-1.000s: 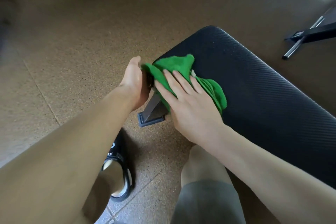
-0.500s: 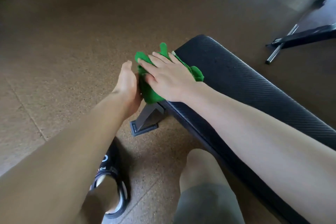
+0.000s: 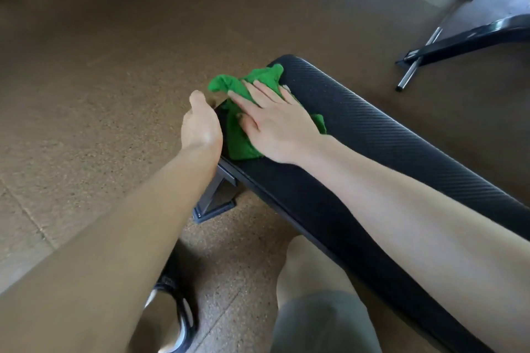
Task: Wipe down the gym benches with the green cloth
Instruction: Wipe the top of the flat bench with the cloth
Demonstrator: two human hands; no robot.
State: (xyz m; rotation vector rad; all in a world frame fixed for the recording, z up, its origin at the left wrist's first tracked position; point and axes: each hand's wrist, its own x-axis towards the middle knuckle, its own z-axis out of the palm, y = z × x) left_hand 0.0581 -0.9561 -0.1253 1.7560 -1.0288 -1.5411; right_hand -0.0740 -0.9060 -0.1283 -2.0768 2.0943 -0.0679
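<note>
1. Nearest the camera: a bent knee in grey shorts at bottom centre, and a foot in a black sandal at bottom left, both over the brown speckled floor.
2. L forearm runs from the bottom-left corner up and to the right; R forearm comes in from the right edge and crosses over the bench pad toward the upper left.
3. Gym bench: black ribbed pad, lying diagonally from lower right to its rounded end at centre. A grey metal foot shows under the pad's near edge, resting on the floor.
4. Left hand: seen edge-on at the bench's left side, thumb up, palm turned toward the pad's edge. Fingers hidden behind the hand, so can't tell if they curl round the pad or cloth.
5. Right hand: palm down, fingers straight and spread, pressing flat on the green cloth. No pinch visible.
6. Cloth sits bunched at the pad's end, near its left edge, w/ part draped over that edge between the two hands; folds stick out past the R fingertips.
7. Farther off, upper right: a black equipment base bar and a chrome tube on the floor, well apart from the bench.
</note>
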